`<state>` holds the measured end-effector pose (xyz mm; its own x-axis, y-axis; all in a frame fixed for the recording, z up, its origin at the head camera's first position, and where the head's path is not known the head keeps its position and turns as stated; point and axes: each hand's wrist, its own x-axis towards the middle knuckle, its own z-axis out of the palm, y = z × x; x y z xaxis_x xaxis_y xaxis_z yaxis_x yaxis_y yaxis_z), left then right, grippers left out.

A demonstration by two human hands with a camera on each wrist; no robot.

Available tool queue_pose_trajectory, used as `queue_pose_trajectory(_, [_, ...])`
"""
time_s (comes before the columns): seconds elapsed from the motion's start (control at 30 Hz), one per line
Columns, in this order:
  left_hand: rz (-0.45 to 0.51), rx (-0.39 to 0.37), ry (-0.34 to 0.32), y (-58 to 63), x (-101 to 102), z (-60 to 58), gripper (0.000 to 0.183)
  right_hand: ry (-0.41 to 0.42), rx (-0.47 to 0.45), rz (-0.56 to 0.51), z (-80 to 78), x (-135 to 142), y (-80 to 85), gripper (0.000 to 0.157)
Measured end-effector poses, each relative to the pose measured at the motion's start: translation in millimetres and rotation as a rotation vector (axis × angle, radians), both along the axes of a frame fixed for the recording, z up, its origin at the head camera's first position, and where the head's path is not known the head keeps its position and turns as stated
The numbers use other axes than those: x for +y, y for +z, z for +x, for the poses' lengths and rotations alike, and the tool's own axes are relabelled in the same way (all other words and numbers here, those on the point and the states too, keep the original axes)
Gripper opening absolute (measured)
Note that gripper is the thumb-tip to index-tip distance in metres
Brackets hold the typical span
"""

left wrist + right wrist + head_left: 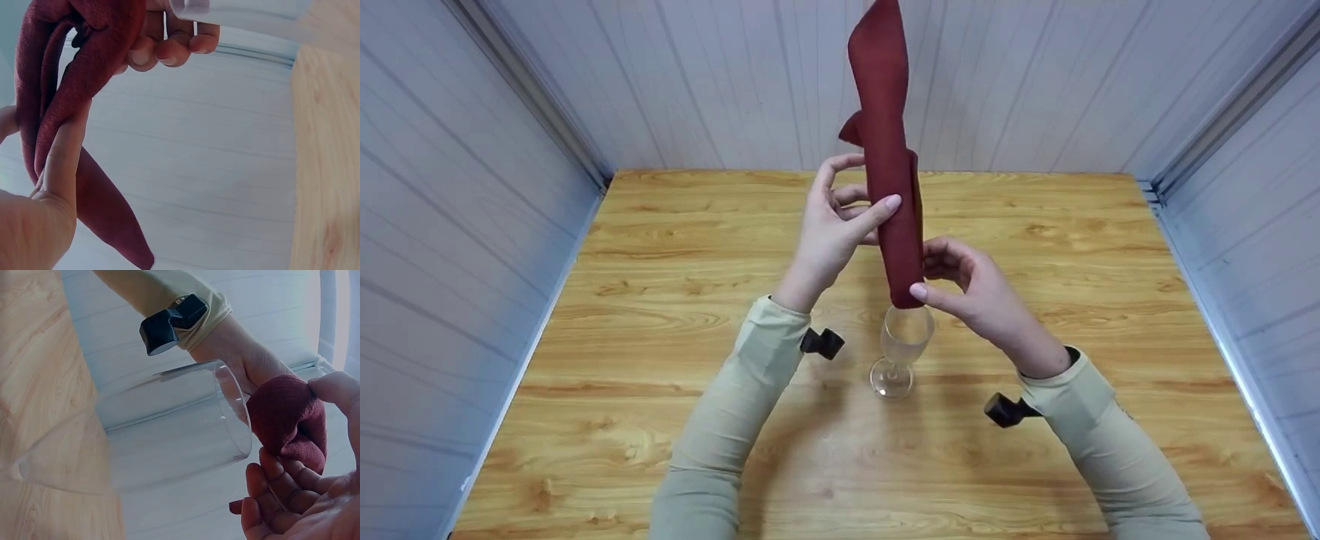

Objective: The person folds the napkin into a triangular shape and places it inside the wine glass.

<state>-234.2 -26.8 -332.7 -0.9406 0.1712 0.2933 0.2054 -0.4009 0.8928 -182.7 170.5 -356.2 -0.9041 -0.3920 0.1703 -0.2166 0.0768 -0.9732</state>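
A dark red cloth napkin (891, 172), rolled and folded into a long upright shape, is held in the air by both hands. My left hand (834, 225) grips it around the middle, thumb across the front. Lower down, my right hand (971, 289) pinches the bottom end between thumb and fingers. Just beneath that end stands a clear stemmed glass (906, 341), upright on the table. In the right wrist view the napkin's folded end (287, 419) is close to the rim of the glass (169, 433); whether they touch I cannot tell.
The wood-grain table (675, 315) is enclosed by pale panelled walls (720, 82) at the back and both sides. Black wrist cameras (823, 343) stick out from both sleeves, at either side of the glass.
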Motion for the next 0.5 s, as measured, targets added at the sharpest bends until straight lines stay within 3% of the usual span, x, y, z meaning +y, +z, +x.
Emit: queue_pose_trajectory(0.5, [0.020, 0.003, -0.027, -3.6, 0.3, 6.7, 0.057, 0.050, 0.000, -0.040, 7.7, 1.5, -1.1, 0.034])
